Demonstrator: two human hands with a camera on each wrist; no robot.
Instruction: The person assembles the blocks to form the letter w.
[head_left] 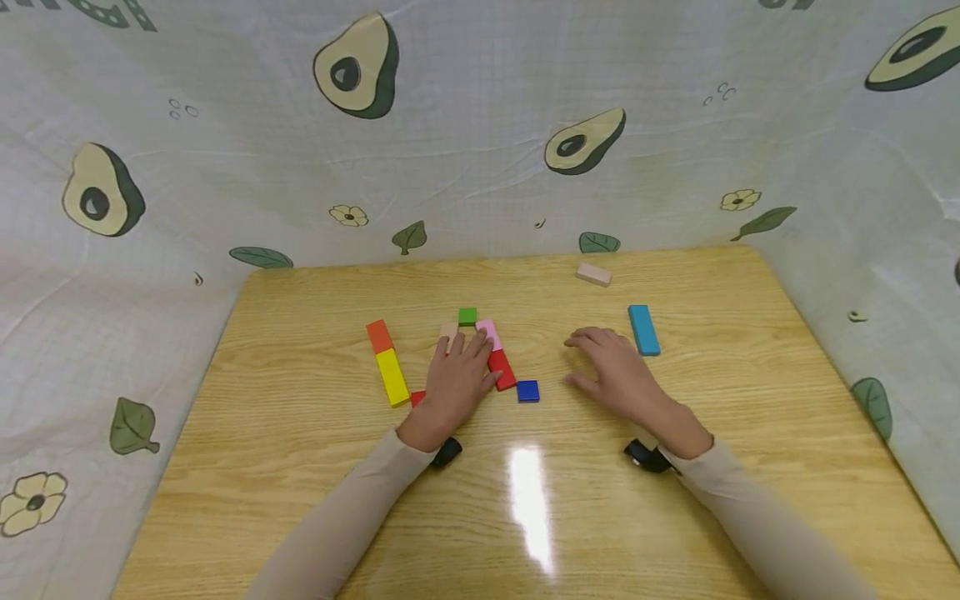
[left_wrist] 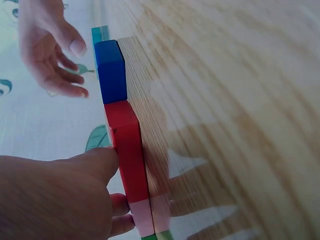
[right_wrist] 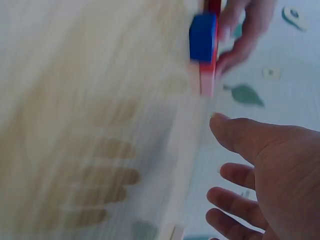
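Note:
My left hand (head_left: 456, 390) lies over a group of flat blocks, its fingers fairly straight. Its thumb touches the side of a red block (left_wrist: 129, 155), and its fingertips are at a pink block (head_left: 488, 332) lined up end to end with the red one. Under and beyond the fingers, a beige block (head_left: 448, 331) is partly covered. A small blue block (head_left: 528, 391) lies by the red block's near end, and a green block (head_left: 467, 317) by the pink one's far end. My right hand (head_left: 618, 379) hovers right of the group, fingers spread and holding nothing.
An orange block (head_left: 380, 337) and a yellow block (head_left: 392, 377) form a slanted row on the left. Another red block (head_left: 417, 398) is mostly behind the left hand. A light blue block (head_left: 644, 330) and a pale block (head_left: 594, 273) lie on the wooden table (head_left: 285, 467).

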